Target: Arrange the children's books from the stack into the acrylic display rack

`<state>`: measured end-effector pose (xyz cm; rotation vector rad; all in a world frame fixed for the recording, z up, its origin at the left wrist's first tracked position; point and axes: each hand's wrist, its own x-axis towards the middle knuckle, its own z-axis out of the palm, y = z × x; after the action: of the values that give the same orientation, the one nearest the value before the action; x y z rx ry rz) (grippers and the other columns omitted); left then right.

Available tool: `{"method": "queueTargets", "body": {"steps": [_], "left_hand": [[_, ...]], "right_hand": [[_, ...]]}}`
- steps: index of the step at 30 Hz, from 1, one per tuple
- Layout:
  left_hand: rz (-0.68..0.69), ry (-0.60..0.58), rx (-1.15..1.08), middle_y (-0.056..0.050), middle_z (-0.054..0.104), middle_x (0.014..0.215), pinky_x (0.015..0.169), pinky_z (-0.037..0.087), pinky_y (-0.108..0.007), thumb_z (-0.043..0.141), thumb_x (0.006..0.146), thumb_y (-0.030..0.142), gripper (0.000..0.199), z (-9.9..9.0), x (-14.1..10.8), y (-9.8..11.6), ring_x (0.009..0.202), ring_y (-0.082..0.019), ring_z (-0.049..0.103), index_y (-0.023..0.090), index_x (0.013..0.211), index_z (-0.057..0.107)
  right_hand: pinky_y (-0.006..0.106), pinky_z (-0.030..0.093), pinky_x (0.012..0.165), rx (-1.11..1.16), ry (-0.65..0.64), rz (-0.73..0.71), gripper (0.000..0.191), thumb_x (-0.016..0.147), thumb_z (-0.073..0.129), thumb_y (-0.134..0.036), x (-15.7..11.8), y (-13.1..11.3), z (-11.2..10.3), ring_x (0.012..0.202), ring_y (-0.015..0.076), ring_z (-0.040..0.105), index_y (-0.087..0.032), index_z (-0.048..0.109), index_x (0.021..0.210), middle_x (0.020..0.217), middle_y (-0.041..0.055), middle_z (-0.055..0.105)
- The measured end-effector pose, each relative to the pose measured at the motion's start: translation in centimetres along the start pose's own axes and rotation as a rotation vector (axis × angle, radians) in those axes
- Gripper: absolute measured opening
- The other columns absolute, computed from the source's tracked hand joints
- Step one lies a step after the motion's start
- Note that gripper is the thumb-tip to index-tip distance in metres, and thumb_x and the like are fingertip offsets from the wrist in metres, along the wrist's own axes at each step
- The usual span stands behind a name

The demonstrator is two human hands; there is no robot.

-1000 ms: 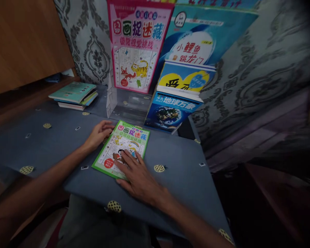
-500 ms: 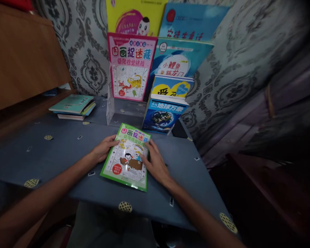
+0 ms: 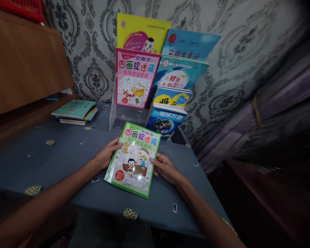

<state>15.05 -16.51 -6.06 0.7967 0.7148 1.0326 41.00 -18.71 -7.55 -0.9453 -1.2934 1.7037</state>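
A green-bordered picture book [image 3: 135,160] is held tilted above the table, its cover facing up. My left hand [image 3: 107,153] grips its left edge, with the thumb on the cover and the fingers behind. At the right edge, my right hand [image 3: 166,167] pinches the book, thumb on the front and the other fingers partly under it. Just beyond stands a clear acrylic rack [image 3: 113,115] with a pink picture book [image 3: 136,79] in its left column. The right column holds several books, with a blue earth book [image 3: 165,120] in front.
A small stack of books [image 3: 74,108] lies at the back left of the blue-grey cloth-covered table [image 3: 57,162]. A wooden cabinet [image 3: 28,58] borders the left side. A dark flat object [image 3: 179,137] lies right of the rack. Curtains hang at the right.
My right hand has shifted from over the cover to the book's right edge. The book appears slightly raised and more fully facing me. The camera view has tilted upward.
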Motion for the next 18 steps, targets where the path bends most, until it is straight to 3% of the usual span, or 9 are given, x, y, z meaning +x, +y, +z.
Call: {"method": "queueTargets", "body": {"steps": [6,11,18], "left_hand": [[-0.009,0.071,-0.063,-0.009,0.077,0.112,0.099,0.056,-0.041,0.067,0.084,0.019,0.033,0.2,-0.1,0.4,0.103,-0.025,0.073,0.019,0.117,0.064],[0.003,0.055,-0.104,-0.008,0.076,0.115,0.101,0.055,-0.038,0.069,0.085,0.019,0.032,0.4,-0.2,0.7,0.106,-0.025,0.072,0.018,0.117,0.066],[-0.004,0.055,-0.191,-0.007,0.079,0.107,0.094,0.058,-0.034,0.074,0.083,0.020,0.027,0.4,-0.2,0.8,0.100,-0.025,0.075,0.018,0.109,0.070]], "right_hand": [[0.018,0.052,0.045,0.067,-0.088,0.016,0.042,0.074,0.084,-0.044,-0.3,-0.2,0.0,0.062,0.0105,0.063,-0.020,0.065,0.104,0.086,0.0019,0.072],[0.018,0.054,0.048,0.105,-0.150,-0.003,0.040,0.077,0.082,-0.040,-0.2,0.5,-0.2,0.063,0.0099,0.064,-0.019,0.066,0.106,0.091,0.0037,0.073],[0.016,0.053,0.052,0.141,-0.224,-0.023,0.040,0.079,0.083,-0.038,-0.3,0.9,0.0,0.068,0.0099,0.065,-0.019,0.067,0.110,0.092,0.0047,0.073]]}}
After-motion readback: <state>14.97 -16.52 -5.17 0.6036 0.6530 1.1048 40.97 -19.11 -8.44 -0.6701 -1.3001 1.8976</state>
